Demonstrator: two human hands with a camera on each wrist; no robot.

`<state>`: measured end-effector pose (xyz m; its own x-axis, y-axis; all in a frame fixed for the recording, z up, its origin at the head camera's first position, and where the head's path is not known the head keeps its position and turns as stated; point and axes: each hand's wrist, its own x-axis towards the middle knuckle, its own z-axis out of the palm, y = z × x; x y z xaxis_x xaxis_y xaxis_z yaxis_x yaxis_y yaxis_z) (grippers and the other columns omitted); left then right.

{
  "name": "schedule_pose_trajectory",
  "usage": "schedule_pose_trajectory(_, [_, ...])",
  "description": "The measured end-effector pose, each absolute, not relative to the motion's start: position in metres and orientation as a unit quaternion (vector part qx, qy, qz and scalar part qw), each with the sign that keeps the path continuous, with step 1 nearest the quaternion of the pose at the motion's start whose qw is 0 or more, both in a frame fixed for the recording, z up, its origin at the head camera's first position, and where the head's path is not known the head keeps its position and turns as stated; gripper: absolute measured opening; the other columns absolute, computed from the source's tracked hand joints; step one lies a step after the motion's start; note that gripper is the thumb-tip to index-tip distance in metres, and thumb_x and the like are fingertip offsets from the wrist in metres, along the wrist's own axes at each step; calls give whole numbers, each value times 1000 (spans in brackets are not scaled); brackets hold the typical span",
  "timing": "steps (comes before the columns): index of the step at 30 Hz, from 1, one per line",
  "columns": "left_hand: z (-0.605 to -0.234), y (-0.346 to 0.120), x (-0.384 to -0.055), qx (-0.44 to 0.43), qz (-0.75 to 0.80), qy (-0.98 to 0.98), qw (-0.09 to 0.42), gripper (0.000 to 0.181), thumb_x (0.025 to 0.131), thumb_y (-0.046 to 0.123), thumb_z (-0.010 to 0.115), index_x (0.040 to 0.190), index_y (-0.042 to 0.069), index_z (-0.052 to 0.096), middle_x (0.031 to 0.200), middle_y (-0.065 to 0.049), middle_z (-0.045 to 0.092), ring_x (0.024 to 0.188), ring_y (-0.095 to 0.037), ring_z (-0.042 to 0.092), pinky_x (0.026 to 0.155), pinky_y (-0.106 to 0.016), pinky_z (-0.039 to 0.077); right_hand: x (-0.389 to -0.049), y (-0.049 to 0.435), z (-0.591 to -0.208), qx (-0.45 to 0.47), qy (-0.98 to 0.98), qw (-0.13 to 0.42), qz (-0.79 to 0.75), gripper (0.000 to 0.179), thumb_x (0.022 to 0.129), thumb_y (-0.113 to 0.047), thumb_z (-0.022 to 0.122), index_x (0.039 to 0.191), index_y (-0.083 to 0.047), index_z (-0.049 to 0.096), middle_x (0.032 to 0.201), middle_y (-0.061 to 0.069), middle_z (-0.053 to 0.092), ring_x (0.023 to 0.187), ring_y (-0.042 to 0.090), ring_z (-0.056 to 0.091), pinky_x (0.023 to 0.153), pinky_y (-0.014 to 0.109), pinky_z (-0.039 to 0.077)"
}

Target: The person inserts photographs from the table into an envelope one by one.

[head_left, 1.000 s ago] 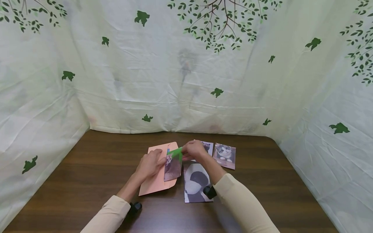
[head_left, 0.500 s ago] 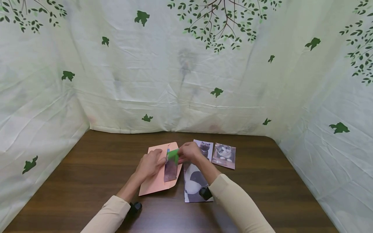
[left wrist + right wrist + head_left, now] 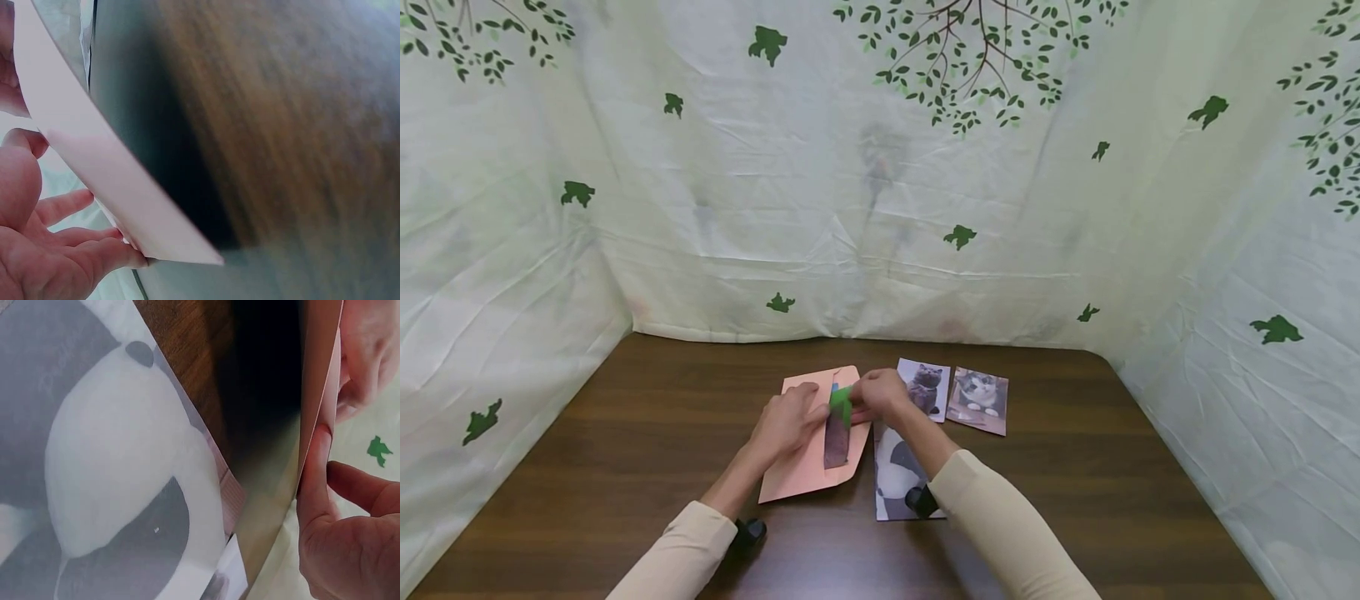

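Note:
A peach-coloured envelope is slightly raised off the table, its opening facing right. My left hand holds it from the left, with fingers spread over its face and the thumb by the opening. In the left wrist view, my left fingertips touch the pale paper. A photo with a green strip at its top is partly inside the envelope. My right hand pinches the photo near its upper right edge. In the right wrist view, the envelope flap partly hides my right fingertips.
A large grey-and-white animal photo lies right of the envelope, partly under my right forearm. Behind it are a dark cat photo and another cat photo. A leaf-patterned white curtain surrounds the brown table.
My right hand has moved left with the photo, which has slid deeper into the envelope, leaving a narrower strip showing. The left hand has stayed in place.

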<state>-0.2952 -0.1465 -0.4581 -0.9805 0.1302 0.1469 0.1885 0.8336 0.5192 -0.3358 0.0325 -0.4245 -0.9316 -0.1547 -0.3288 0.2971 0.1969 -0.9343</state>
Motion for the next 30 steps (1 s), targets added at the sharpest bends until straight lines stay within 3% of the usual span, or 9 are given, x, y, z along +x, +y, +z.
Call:
schedule_pose_trajectory(9, [-457, -147, -295, -79, -275, -957, 51, 52, 96, 28, 59, 136, -5, 57, 128, -26, 66, 115, -51, 63, 96, -58, 49, -333, 21, -430, 51, 758, 149, -632, 19, 88, 5, 62, 104, 10, 69, 82, 24, 74, 58, 24, 73, 62, 39, 62])
schedule_pose_trajectory(19, [-456, -146, -296, -78, -271, -958, 44, 53, 96, 30, 59, 137, -4, 56, 128, -26, 66, 116, -50, 62, 97, -57, 50, -333, 10, -435, 60, 758, 136, -635, 16, 90, 2, 63, 102, 8, 72, 84, 24, 75, 68, 29, 76, 62, 38, 61])
schedule_pose_trajectory(30, [-457, -146, -297, -75, -275, -958, 38, 54, 96, 29, 59, 138, -4, 56, 129, -26, 66, 116, -49, 63, 97, -57, 50, -332, 8, -437, 63, 753, 149, -638, 17, 91, 1, 63, 105, 8, 72, 81, 19, 74, 56, 17, 70, 63, 37, 62])
